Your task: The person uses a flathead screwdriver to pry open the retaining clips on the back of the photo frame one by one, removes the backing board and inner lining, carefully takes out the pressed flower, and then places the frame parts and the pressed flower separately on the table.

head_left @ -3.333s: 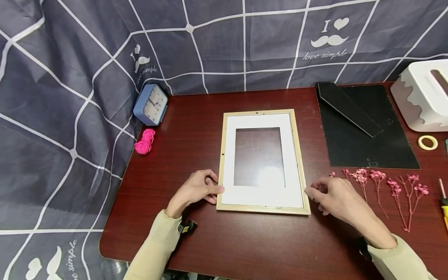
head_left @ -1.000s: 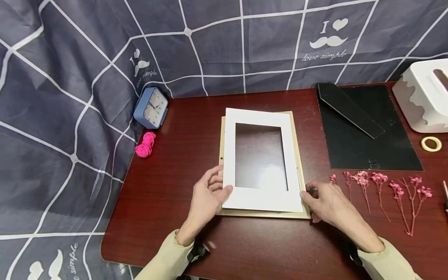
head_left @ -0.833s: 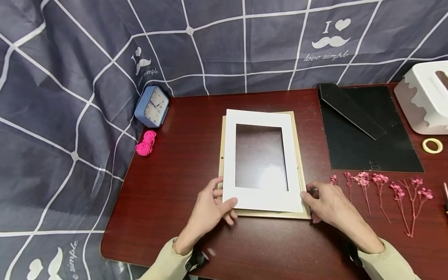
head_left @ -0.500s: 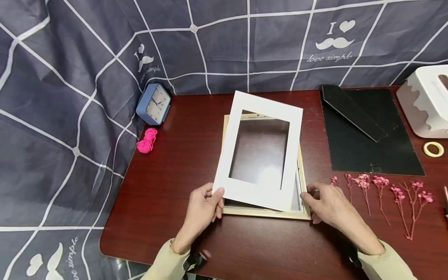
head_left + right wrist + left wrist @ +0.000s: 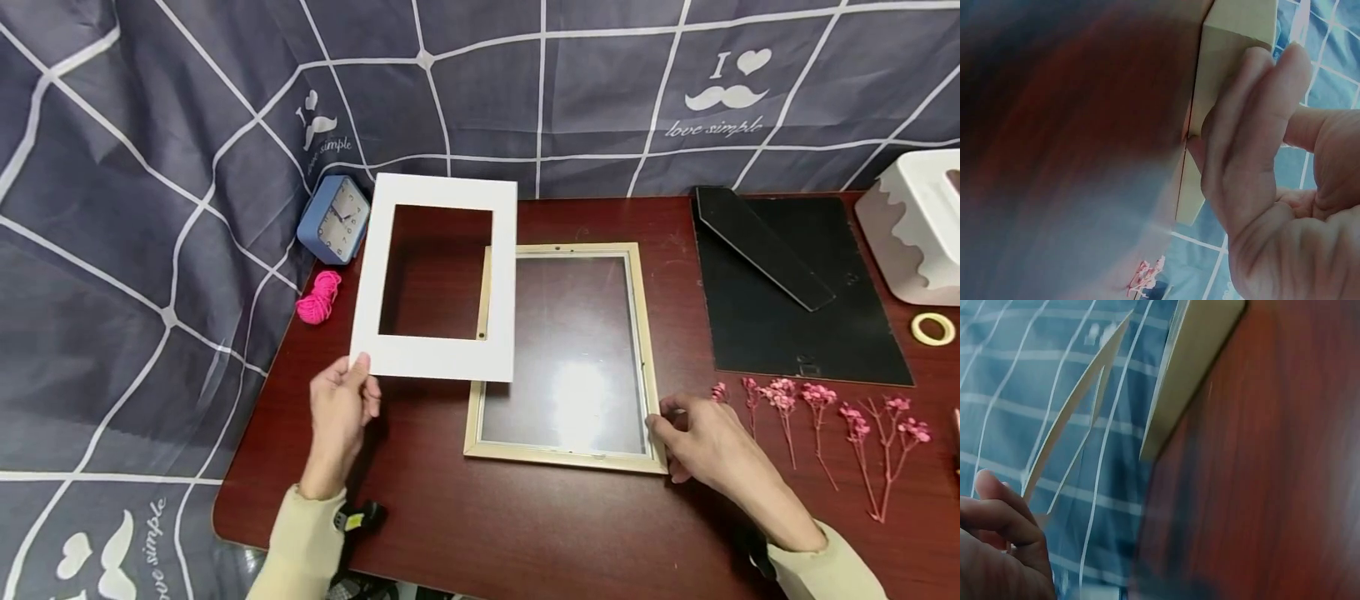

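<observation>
1. The left hand (image 5: pixel 339 410) pinches the near left corner of the white mat board (image 5: pixel 437 277) between thumb and fingers and holds it up off the table (image 5: pixel 420 517). The card slants away from that pinch toward the blue clock (image 5: pixel 334 218) and the checked curtain (image 5: pixel 135 208).

2. The far right edge of the card overlaps the left rail of the wooden frame (image 5: pixel 561 354). Otherwise the frame's glass is bare, with a glare spot near its lower middle.

3. The right hand (image 5: pixel 701 442) is at the frame's near right corner. The right wrist view shows its fingers (image 5: pixel 1254 119) curled against the wooden edge, steadying it — a light clamp on the rim, I'd say.

4. Beyond that hand, the dried pink flowers (image 5: pixel 817 408) lie untouched in a row. The black backing board (image 5: pixel 795 292) with its stand lies further back, apart from the frame. A roll of tape (image 5: pixel 933 328) and a white tissue box (image 5: pixel 918 225) sit at the far right, and a pink cord bundle (image 5: pixel 318 298) lies beside the clock.

5. As I judge it, the frame is stripped — backing out, mat out, only the glass inside. Laying in the flowers and closing it up look like the work left.
</observation>
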`<state>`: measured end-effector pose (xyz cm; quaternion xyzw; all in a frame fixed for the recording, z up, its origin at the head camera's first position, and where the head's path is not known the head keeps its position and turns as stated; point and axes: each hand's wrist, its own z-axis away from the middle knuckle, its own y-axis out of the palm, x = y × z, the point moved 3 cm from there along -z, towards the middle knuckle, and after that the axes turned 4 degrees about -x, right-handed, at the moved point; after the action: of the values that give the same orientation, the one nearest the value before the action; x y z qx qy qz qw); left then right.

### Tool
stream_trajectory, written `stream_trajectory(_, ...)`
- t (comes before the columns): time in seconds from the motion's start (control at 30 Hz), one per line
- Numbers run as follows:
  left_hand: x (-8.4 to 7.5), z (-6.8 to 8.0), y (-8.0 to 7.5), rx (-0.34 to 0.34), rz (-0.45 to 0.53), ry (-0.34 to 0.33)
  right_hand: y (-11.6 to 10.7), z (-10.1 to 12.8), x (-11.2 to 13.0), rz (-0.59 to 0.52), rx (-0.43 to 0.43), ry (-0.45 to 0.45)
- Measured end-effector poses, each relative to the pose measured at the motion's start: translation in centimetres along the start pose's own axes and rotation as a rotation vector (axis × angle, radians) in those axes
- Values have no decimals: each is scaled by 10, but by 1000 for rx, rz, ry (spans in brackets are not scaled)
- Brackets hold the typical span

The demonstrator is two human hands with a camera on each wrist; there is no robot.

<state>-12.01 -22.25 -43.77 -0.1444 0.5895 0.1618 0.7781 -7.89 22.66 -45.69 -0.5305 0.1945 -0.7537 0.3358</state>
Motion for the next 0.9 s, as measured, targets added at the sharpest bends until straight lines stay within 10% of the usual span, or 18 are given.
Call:
stream_trajectory(0.37,-2,-64,-45,-30,-79,-90,-1,-1,-1,3,15,9)
stream_trajectory(0.9,9,-99,-41,27,-264,-199,0,1,0,8,9,-5)
